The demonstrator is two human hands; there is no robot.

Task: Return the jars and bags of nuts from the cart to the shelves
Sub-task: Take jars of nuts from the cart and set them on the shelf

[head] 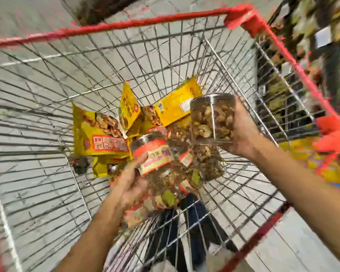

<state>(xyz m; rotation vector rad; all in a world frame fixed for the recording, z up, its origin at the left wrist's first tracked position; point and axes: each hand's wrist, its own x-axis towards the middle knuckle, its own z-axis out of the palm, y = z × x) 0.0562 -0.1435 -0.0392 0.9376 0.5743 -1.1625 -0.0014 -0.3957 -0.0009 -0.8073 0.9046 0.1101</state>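
Observation:
I look down into a wire cart [53, 107] with a red rim. My right hand [243, 132] grips a clear jar of nuts [212, 118], lifted above the pile. My left hand [132, 181] is wrapped round a jar with a red and yellow label [151, 156], low in the basket. Several yellow bags of nuts [98, 132] lie behind the jars, and more jars [206, 163] lie between my hands. The picture is blurred by motion.
Shelves with packed goods [312, 36] stand to the right of the cart, blurred. The grey tiled floor [28, 20] shows through the wire. My legs [177, 232] appear below the basket.

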